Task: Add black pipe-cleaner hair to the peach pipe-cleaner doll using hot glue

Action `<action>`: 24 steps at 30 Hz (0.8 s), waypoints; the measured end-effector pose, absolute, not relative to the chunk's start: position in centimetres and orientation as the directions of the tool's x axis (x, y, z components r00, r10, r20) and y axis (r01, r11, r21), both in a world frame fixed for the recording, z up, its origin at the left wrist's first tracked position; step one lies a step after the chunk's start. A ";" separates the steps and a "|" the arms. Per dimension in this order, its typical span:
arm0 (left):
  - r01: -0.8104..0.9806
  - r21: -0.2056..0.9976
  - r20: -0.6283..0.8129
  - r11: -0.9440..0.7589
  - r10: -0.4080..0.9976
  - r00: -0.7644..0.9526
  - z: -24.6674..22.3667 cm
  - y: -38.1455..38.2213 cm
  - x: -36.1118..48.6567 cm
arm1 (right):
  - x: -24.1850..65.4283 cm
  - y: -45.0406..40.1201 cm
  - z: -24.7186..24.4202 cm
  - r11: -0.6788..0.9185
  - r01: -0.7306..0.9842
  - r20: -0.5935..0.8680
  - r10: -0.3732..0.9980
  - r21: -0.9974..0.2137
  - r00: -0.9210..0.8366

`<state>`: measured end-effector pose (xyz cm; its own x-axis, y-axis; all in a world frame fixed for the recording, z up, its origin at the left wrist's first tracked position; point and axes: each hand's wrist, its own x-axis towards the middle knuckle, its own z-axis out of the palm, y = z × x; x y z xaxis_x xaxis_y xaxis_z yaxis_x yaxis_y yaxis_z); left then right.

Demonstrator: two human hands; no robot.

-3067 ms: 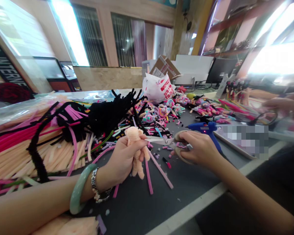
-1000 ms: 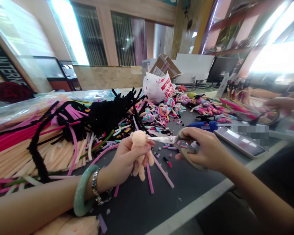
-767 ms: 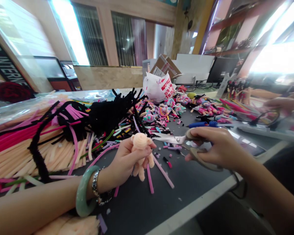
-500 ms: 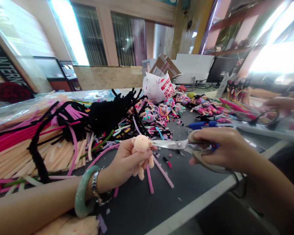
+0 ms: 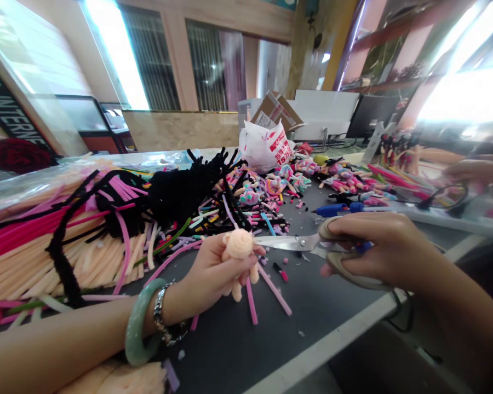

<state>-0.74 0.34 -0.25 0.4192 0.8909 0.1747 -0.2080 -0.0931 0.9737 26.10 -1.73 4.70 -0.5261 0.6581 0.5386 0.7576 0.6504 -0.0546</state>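
Apparently mid-trim, your left hand (image 5: 211, 268) pinches a peach doll (image 5: 240, 243) at six o'clock; your right hand (image 5: 388, 246), toward three, grips scissors (image 5: 287, 242) pointed at it. Snipping likely needs steadiness.

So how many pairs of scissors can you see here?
1: the scissors in the right hand, blades pointing at the peach figure in the left hand. Others could be hidden from view.

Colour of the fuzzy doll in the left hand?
The fuzzy doll is pale peach; see the head view.
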 end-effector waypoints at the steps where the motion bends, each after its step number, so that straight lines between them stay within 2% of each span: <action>1: -0.211 0.973 0.176 -0.093 0.890 0.421 -0.3 0.4 -0.7 | 26.1 -1.7 4.7 0.651 0.757 0.538 0.657 -0.053 -0.528; 19: -0.210 0.975 0.159 -0.067 0.874 0.458 -0.3 0.3 -0.8 | 26.1 -1.6 4.8 0.649 0.761 0.557 0.635 -0.009 -0.535; 24: -0.194 0.978 0.160 -0.076 0.869 0.469 -0.3 0.2 -0.8 | 26.0 -1.8 4.9 0.618 0.781 0.510 0.703 -0.090 -0.497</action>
